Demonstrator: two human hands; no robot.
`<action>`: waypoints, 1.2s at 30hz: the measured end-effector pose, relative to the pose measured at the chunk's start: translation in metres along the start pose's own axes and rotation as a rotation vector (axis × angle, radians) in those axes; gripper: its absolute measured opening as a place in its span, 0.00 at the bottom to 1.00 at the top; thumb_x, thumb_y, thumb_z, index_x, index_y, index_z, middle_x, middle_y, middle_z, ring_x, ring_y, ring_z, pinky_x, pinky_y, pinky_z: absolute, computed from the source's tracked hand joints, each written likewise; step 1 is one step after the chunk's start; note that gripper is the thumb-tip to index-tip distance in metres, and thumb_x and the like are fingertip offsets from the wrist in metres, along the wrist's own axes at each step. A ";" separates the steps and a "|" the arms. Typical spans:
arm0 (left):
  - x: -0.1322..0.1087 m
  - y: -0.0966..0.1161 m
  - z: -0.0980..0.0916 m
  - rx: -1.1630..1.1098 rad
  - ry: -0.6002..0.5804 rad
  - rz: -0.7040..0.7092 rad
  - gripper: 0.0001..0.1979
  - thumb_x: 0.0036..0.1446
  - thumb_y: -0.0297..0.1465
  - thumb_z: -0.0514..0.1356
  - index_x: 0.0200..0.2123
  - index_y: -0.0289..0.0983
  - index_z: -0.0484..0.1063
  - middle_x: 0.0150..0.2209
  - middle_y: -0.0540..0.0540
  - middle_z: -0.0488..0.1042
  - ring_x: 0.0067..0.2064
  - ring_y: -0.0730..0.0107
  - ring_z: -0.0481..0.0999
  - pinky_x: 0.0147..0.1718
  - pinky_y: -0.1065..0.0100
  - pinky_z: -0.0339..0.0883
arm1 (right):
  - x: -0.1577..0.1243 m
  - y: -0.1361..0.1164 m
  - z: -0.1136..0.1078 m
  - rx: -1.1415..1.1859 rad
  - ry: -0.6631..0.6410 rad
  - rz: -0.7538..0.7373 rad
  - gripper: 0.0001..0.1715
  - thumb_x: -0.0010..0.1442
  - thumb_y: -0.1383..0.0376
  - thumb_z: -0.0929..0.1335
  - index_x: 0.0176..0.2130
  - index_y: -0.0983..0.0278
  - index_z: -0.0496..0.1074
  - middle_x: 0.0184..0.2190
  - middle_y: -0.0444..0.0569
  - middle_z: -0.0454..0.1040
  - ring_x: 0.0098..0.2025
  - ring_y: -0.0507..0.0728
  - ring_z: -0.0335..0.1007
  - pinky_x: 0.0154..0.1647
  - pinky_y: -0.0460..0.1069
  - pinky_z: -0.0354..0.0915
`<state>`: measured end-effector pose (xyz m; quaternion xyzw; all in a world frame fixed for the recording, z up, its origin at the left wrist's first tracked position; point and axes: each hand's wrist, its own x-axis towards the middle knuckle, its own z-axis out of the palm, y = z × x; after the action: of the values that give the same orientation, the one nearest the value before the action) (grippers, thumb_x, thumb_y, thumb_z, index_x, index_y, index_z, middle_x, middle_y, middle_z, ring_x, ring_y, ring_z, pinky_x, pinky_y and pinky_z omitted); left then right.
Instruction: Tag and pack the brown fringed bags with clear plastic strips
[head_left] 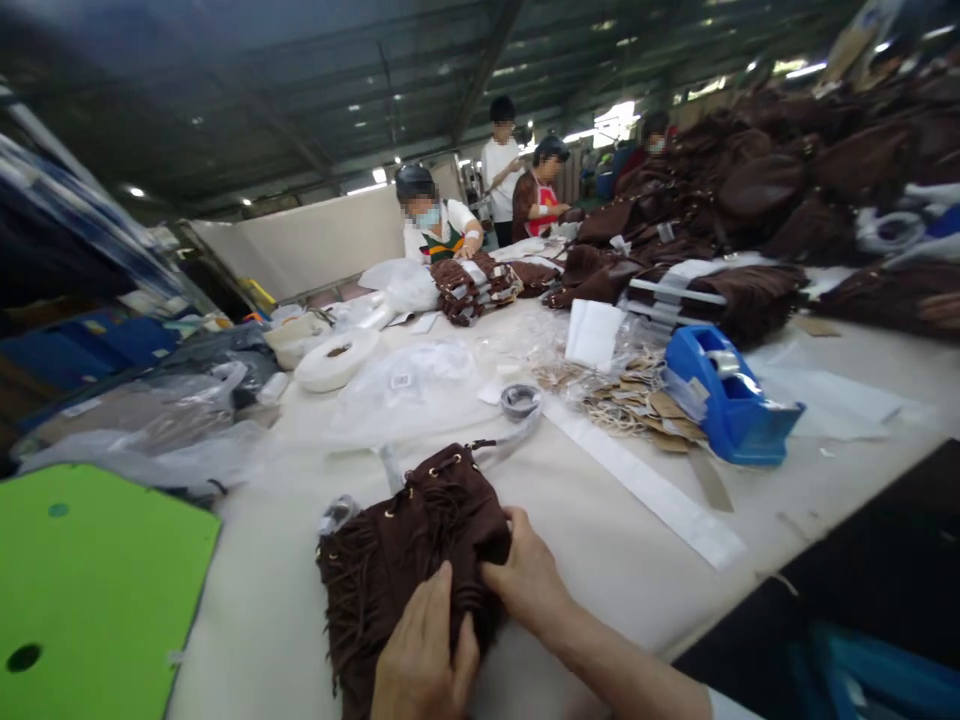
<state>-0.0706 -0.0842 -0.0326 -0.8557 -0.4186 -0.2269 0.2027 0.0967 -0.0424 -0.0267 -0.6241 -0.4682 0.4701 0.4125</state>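
Observation:
A dark brown fringed suede bag (405, 560) lies on the white worktable (600, 540) right in front of me. My left hand (424, 655) presses on its lower part with fingers curled over the fabric. My right hand (529, 580) grips the bag's right edge, thumb on top. The bag's gold eyelets and drawstring top point away from me.
A blue tape dispenser (724, 395) stands to the right beside a heap of paper tags (630, 400). Clear plastic bags (405, 385), a white tape roll (337, 358) and a green board (90, 590) lie left. Heaps of brown bags (757, 190) fill the far right. Several people (435, 225) work at the far end.

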 end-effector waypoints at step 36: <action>-0.019 -0.001 -0.019 -0.050 -0.175 0.134 0.29 0.53 0.22 0.48 0.60 0.30 0.53 0.57 0.38 0.66 0.61 0.63 0.59 0.58 0.62 0.57 | 0.005 0.015 -0.012 -0.496 0.072 -0.213 0.07 0.52 0.73 0.61 0.34 0.64 0.62 0.24 0.47 0.69 0.27 0.56 0.67 0.27 0.48 0.58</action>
<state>-0.0861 -0.1060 -0.0278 -0.9030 -0.3709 -0.1476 0.1586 0.1118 -0.0416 -0.0394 -0.6698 -0.6171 0.2724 0.3105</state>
